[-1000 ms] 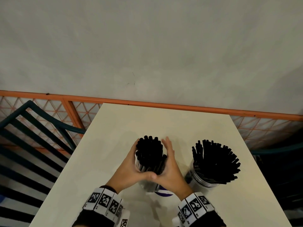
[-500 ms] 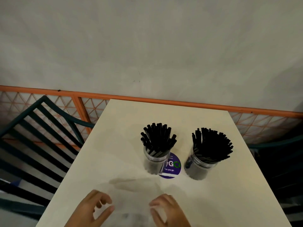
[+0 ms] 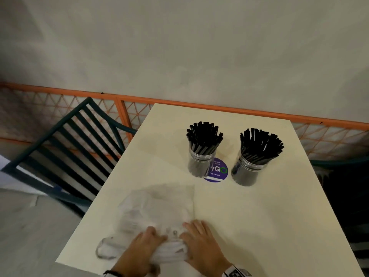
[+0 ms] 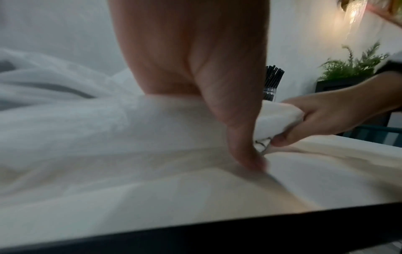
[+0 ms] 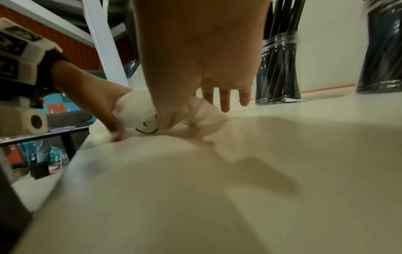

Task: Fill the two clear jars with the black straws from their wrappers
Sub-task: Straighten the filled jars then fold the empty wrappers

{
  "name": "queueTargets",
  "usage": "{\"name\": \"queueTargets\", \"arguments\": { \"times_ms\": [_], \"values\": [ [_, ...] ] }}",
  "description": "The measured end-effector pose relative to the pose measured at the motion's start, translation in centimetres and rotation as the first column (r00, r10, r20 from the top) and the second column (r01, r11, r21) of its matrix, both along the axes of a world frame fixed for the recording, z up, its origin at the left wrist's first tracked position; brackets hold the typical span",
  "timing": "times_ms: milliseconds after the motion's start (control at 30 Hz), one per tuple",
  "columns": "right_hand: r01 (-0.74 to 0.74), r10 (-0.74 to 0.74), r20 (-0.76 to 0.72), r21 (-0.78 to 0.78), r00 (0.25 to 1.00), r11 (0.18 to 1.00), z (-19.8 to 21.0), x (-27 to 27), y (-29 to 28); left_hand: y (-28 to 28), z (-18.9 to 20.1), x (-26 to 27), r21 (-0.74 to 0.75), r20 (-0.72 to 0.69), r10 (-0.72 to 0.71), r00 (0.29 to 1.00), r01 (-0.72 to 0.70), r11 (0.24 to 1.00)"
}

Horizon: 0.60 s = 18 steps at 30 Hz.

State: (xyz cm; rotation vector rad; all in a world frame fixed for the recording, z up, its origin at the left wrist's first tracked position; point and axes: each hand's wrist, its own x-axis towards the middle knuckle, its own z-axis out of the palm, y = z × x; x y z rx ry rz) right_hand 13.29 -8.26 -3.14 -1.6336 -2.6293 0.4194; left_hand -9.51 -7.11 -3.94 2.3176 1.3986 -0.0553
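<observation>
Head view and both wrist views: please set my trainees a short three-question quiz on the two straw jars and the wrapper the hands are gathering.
1. True or false: both clear plastic jars hold black straws.
2. What lies between the jars? A) round purple sticker B) a spoon C) a lid
3. Fill in: the left hand and right hand bunch up the crumpled clear plastic ____.

Key: 1 true; 2 A; 3 wrapper.

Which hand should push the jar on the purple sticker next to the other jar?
Probably the right hand. The jars stand on its side, and its fingers reach out straight. The left hand grips the wrapper, farther away.
</observation>
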Motion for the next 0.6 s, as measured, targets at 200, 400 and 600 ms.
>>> {"name": "queueTargets", "arguments": {
  "times_ms": [200,400,600],
  "values": [
    [-0.060,0.083,-0.121,0.183,0.989,0.981,1.2,-1.7,-3.1,-1.0,3.5,2.2,-0.183,0.242,0.139,0.960,-0.096,0.978],
    [0.029,-0.068,-0.217,-0.178,0.974,0.984,2.7,-1.0,-3.4,-2.7,4.7,2.1,0.076,0.065,-0.025,0.998,0.020,0.997],
    [0.029,-0.270,-0.304,-0.614,0.914,0.789,4.1,0.4,-3.0,-5.7,4.8,1.8,0.206,-0.165,-0.115,0.980,0.148,0.967]
  ]
}}
